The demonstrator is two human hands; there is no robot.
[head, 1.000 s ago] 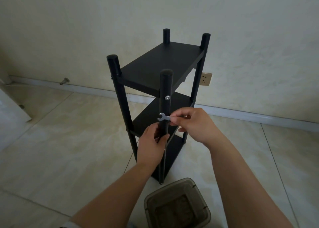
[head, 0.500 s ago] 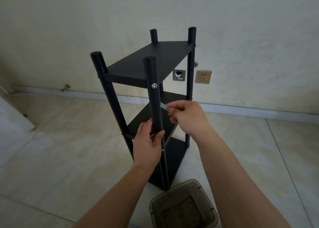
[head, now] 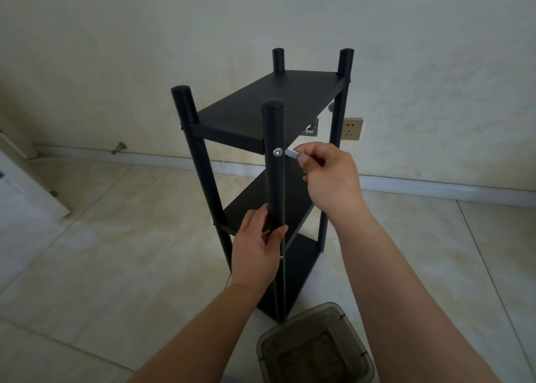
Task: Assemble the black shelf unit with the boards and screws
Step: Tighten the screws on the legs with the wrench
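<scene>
A black shelf unit [head: 266, 113] with three boards and four round posts stands upright on the tiled floor. My left hand [head: 256, 255] grips the near front post [head: 274, 185] at about the middle board's height. My right hand [head: 329, 177] pinches a small flat silver wrench [head: 292, 153], whose tip is just right of the silver screw head [head: 277, 152] on that post, level with the top board. Another screw [head: 180, 126] shows on the left post.
A translucent plastic container [head: 316, 345] sits on the floor just in front of the shelf's base. Behind the shelf is a wall with a socket [head: 351, 128] and an open wall box [head: 309, 127]. A white panel [head: 26, 185] leans at the left.
My right hand has lifted the wrench from mid-post height up to the top screw. The left hand has kept its grip on the post. The view has shifted slightly.
</scene>
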